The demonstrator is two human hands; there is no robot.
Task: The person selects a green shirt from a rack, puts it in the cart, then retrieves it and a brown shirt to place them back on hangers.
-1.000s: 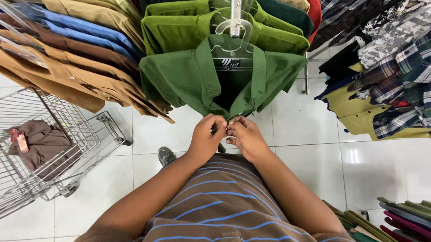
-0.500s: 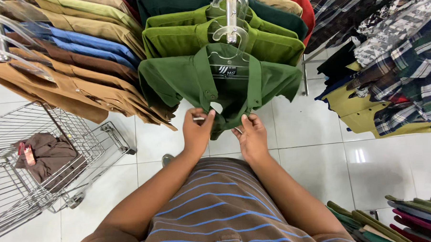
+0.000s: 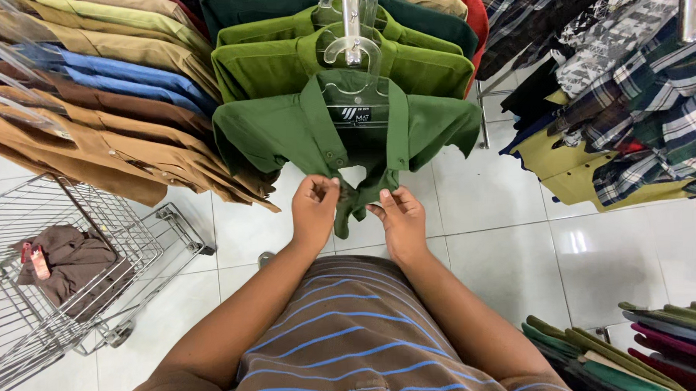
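I inspected the scene from the head view. The floor [image 3: 510, 213] was glossy white tile and ran under everything in sight. A wire shopping trolley [image 3: 65, 252] stood at nine o'clock with a brown garment [image 3: 73, 263] lying in its basket. Tan, brown and blue shirts [image 3: 105, 96] hung on a rack at ten o'clock; plaid and patterned shirts [image 3: 637, 93] hung at two o'clock. Folded garments [image 3: 646, 339] lay stacked at five o'clock.

The dark green shirt [image 3: 284, 132] hung at twelve o'clock on a clear plastic hanger [image 3: 355, 79], foremost in a row of lighter green shirts [image 3: 266, 67].

My left hand [image 3: 315, 212] had its fingers [image 3: 321, 187] curled shut, pinching the shirt's front edge below the collar. My right hand [image 3: 399, 221] had thumb and fingers nearly closed on the opposite front edge, just beside the left. I could not tell whether either hand held a button, since the cloth hid the fingertips.

Against the frame half a second earlier, both hands sat slightly further apart, and the shirt front showed a wider gap between its edges. A second earlier the hands had been pressed together at the placket. The trolley and racks were unchanged.
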